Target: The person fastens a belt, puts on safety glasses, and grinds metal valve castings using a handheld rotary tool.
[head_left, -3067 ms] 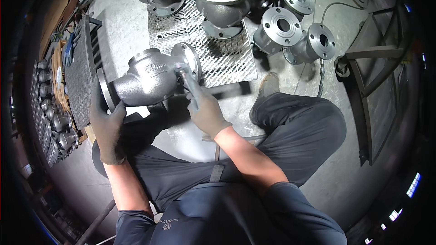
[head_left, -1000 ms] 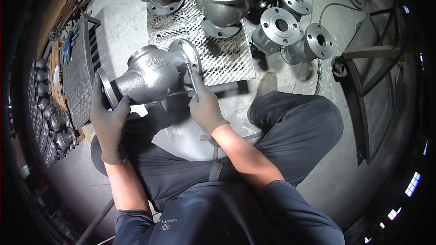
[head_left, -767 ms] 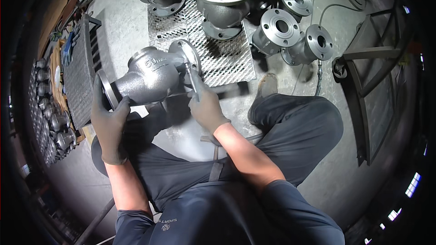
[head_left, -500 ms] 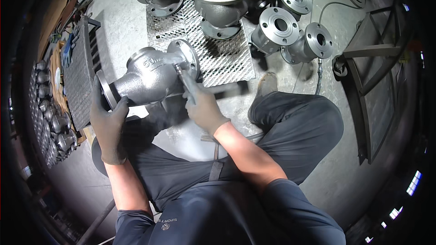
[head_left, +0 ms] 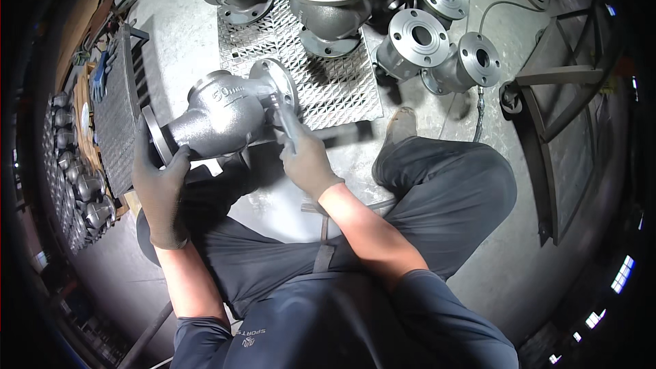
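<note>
A grey cast-metal flanged valve body [head_left: 225, 119] lies on its side in front of me, with raised lettering on its upper face. Its left flange is gripped by my left hand [head_left: 160, 184], whose gloved fingers go behind the rim while the thumb presses the near side. My right hand [head_left: 307, 164], also gloved, is closed round a slim grey rod-shaped tool [head_left: 290, 124]. The tool's narrow tip is at the neck beside the right flange [head_left: 285, 82]; whether it touches the metal I cannot tell. What supports the body from below is mostly hidden.
Several flanged valve bodies [head_left: 326, 17] stand on a metal grating [head_left: 342, 102] and the floor beyond. A dark mesh-topped stand [head_left: 117, 123] is at left, near more castings [head_left: 85, 184]. A hose [head_left: 480, 106] and a dark metal frame [head_left: 540, 164] are at right.
The tool's tip has shifted slightly right along the neck toward the right flange, and the tool stands a bit steeper. My left hand keeps its hold on the left flange.
</note>
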Motion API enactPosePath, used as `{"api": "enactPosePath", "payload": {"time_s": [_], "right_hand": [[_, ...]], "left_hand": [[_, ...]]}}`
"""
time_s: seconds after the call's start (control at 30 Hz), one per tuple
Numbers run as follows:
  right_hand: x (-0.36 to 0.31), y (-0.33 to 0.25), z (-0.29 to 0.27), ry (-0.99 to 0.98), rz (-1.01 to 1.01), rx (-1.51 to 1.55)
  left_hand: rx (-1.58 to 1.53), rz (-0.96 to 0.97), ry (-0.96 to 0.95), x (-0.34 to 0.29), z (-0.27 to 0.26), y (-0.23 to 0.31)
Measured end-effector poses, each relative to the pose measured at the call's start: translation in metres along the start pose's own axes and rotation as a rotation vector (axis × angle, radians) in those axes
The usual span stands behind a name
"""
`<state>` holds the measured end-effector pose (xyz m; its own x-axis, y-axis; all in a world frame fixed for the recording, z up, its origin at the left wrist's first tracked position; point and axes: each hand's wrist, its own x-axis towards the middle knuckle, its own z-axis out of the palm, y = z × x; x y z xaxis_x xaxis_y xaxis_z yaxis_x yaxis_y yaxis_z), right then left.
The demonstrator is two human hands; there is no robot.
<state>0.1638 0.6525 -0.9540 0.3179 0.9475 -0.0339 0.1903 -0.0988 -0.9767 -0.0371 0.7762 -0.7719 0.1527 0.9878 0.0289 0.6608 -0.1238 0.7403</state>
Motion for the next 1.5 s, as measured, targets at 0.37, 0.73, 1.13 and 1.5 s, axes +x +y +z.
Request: {"api": "enactPosePath", "payload": {"time_s": [0.37,0.73,1.13,1.5], "right_hand": [[-0.002,0.002,0.007,-0.009,0.023,0.007],[-0.004,0.013,0.013,0.011,-0.025,-0.047],[0.001,0.008,0.014,-0.002,0.006,-0.057],[0.006,0.009,0.002,-0.021,0.01,-0.112]], "left_hand": [[0.032,-0.029,0.008,0.001,0.0,0.004],[-0.039,0.008,-0.008,0.003,0.001,0.0],[0.087,-0.027,0.026,0.003,0.001,0.009],[-0.157,-0.092,0.008,0.001,0.011,0.03]]}}
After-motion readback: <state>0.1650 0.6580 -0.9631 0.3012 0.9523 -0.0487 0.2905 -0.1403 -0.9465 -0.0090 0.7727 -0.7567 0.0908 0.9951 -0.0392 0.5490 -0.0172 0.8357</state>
